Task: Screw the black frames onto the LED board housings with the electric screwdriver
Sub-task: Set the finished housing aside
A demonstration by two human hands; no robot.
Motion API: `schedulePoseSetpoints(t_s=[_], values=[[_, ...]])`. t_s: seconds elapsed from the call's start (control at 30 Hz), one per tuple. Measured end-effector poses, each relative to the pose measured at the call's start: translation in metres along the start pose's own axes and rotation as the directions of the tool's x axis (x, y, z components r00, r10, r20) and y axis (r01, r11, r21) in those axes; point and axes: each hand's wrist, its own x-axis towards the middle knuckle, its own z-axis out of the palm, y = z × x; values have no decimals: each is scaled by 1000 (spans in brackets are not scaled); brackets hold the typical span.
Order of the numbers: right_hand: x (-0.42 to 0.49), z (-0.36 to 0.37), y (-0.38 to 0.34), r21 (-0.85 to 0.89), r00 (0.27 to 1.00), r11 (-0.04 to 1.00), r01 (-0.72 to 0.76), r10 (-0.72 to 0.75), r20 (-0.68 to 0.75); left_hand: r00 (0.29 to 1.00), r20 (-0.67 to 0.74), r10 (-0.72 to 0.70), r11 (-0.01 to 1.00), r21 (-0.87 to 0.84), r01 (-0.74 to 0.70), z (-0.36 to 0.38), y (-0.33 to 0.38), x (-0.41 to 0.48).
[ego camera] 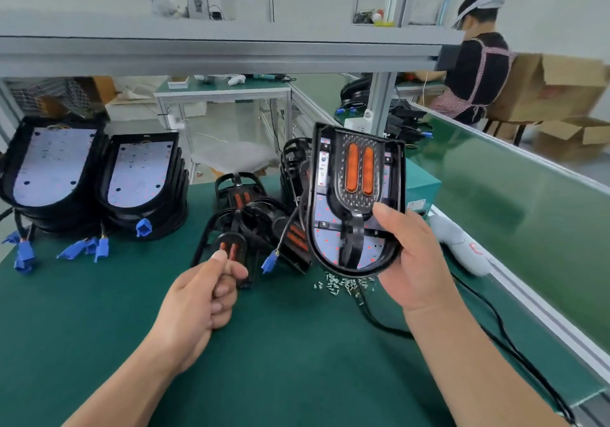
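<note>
My right hand (412, 261) grips the lower right edge of an LED board housing (333, 228) with a black frame (358, 176) and its two orange reflectors lying on it. The housing is lifted and tilted above the green table mat (280, 344). My left hand (201, 298) is curled into a fist with the thumb on top, and nothing shows inside it. It hovers just in front of a loose black frame (231, 245) on the mat. The grey electric screwdriver (458, 245) lies at the right edge, untouched. Several small screws (343, 284) lie below the held housing.
Two stacks of LED housings (49, 169) (142, 176) with blue connectors (99, 248) stand at the left. A pile of black frames (260, 212) sits mid-table. A teal box (424, 189), a green conveyor belt (511, 212) and a seated person (475, 73) are on the right.
</note>
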Motion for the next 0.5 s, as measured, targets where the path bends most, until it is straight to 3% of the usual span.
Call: schedulePoseSetpoints(t_s=[0.2,0.5], values=[[-12,-45,-50,50,981,981,185,-181,-73,1000,23,4,1000,25,-5,-2,-3,3],[-28,-110,-99,122,928,950,288,-246,-278,998,61,3,1000,6,-4,-13,-15,21]])
